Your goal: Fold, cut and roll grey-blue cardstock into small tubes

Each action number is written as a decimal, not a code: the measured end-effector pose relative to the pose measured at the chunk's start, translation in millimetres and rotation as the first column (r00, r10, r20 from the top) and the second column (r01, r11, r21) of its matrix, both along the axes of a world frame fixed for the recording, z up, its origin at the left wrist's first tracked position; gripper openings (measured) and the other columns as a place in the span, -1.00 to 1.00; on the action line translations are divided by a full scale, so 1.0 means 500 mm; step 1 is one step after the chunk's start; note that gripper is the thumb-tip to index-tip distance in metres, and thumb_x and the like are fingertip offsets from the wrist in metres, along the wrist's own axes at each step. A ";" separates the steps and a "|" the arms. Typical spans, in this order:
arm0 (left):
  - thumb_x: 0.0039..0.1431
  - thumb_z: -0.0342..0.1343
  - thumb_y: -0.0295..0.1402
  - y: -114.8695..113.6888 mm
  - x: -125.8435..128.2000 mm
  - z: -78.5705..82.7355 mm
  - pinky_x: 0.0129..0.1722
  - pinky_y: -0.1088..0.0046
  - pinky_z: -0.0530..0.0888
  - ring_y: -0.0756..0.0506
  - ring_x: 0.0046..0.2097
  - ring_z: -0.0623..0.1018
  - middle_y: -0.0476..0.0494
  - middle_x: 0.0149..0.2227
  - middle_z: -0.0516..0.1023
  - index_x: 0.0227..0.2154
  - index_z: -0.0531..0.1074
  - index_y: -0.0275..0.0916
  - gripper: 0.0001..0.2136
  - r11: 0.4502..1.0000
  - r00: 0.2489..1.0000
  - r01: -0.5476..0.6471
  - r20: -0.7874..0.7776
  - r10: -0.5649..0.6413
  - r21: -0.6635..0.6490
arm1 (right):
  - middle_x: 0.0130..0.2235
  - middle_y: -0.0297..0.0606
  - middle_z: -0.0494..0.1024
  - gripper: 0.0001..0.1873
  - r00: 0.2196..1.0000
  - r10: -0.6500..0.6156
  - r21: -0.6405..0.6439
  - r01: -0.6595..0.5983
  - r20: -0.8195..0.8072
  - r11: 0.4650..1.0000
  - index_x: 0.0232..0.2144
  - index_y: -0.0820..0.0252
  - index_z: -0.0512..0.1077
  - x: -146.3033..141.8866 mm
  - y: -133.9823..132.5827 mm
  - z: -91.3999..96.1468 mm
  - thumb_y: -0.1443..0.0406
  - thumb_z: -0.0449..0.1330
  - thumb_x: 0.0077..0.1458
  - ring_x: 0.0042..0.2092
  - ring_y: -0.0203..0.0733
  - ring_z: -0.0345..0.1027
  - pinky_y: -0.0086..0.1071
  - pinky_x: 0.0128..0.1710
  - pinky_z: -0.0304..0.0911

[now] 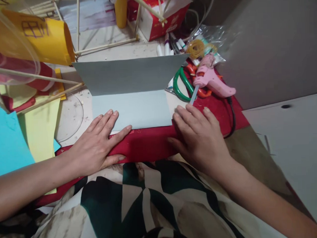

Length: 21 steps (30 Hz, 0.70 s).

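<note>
A pale blue-grey sheet of paper [137, 109], creased across its middle, lies on the table with its far half standing up at an angle. My left hand [97, 145] rests on the near left corner of the paper, fingers stretched and spread. At the right end of the sheet is my right hand [198, 135], fingers extended and palm down at the table edge; whether it touches the paper is hard to tell. Just beyond it lies a pink glue gun [211, 80] with a glue stick poking out, over green-handled scissors [182, 85].
Wooden-stick frames [106, 46] and a yellow paper cylinder [41, 36] stand at the back left. Coloured paper sheets [41, 126] lie at left. A red and white box [160, 18], markers [167, 45] and a plastic bag with rubber bands [196, 47] sit behind. Red cloth [146, 145] covers the front edge.
</note>
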State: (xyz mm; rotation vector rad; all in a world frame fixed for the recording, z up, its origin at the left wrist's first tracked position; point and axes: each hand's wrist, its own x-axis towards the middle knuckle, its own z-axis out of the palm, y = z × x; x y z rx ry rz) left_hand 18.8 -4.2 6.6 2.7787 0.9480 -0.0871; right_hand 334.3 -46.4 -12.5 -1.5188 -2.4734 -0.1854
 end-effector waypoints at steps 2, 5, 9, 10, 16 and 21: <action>0.35 0.01 0.00 0.001 -0.001 -0.001 0.27 -0.29 0.17 -0.58 0.45 0.01 -0.58 0.45 -0.03 0.44 0.06 -0.17 -0.30 1.000 1.000 0.005 0.008 -0.005 0.013 | 0.19 0.16 0.45 -0.49 0.998 -0.005 0.057 0.009 -0.060 0.998 0.23 0.33 0.26 0.005 0.000 0.004 0.23 0.17 0.31 0.26 0.24 0.28 0.15 0.23 0.17; 0.34 0.01 0.00 0.002 -0.002 -0.003 0.27 -0.27 0.19 -0.57 0.44 0.04 -0.60 0.44 0.00 0.43 0.09 -0.19 -0.31 1.000 1.000 -0.001 0.028 0.000 0.027 | 0.15 0.13 0.48 -0.53 0.995 0.018 0.114 -0.007 -0.094 0.993 0.18 0.28 0.30 0.000 0.004 0.007 0.27 0.22 0.27 0.21 0.19 0.35 0.11 0.21 0.20; 0.34 0.03 -0.01 0.002 -0.005 -0.003 0.28 -0.24 0.20 -0.55 0.43 0.07 -0.59 0.44 0.03 0.41 0.13 -0.25 -0.31 1.000 0.998 -0.010 0.055 0.009 0.023 | 0.15 0.04 0.50 -0.65 0.996 0.071 0.147 -0.061 -0.061 0.987 0.06 0.19 0.41 -0.019 0.024 0.005 0.35 0.25 0.23 0.17 0.14 0.38 0.09 0.19 0.21; 0.33 0.03 -0.01 0.002 -0.006 -0.003 0.28 -0.24 0.21 -0.55 0.43 0.08 -0.60 0.43 0.04 0.40 0.14 -0.26 -0.31 1.000 0.998 -0.010 0.056 0.009 0.021 | 0.14 0.01 0.52 -0.69 0.996 0.081 0.161 -0.073 -0.044 0.984 0.03 0.17 0.43 -0.023 0.030 0.003 0.37 0.25 0.23 0.17 0.13 0.39 0.08 0.18 0.21; 0.36 0.00 -0.03 0.005 -0.011 -0.007 0.29 -0.20 0.23 -0.52 0.43 0.10 -0.61 0.43 0.05 0.40 0.13 -0.30 -0.33 1.000 0.997 -0.016 0.070 0.014 0.023 | 0.09 -0.09 0.58 -0.78 0.979 0.199 0.232 -0.204 0.044 0.951 -0.06 0.18 0.49 -0.024 0.061 -0.009 0.44 0.20 0.26 0.16 0.08 0.39 0.04 0.17 0.19; 0.38 0.00 -0.07 0.012 -0.019 -0.010 0.33 -0.17 0.18 -0.45 0.42 0.16 -0.51 0.41 0.15 0.38 0.17 -0.28 -0.38 0.998 0.989 -0.061 0.137 0.058 0.016 | -0.03 -0.21 0.66 -0.75 0.954 0.297 0.308 -0.271 -0.039 0.912 -0.04 0.12 0.48 -0.022 0.077 -0.014 0.46 0.20 0.27 0.08 -0.01 0.47 -0.01 0.20 0.18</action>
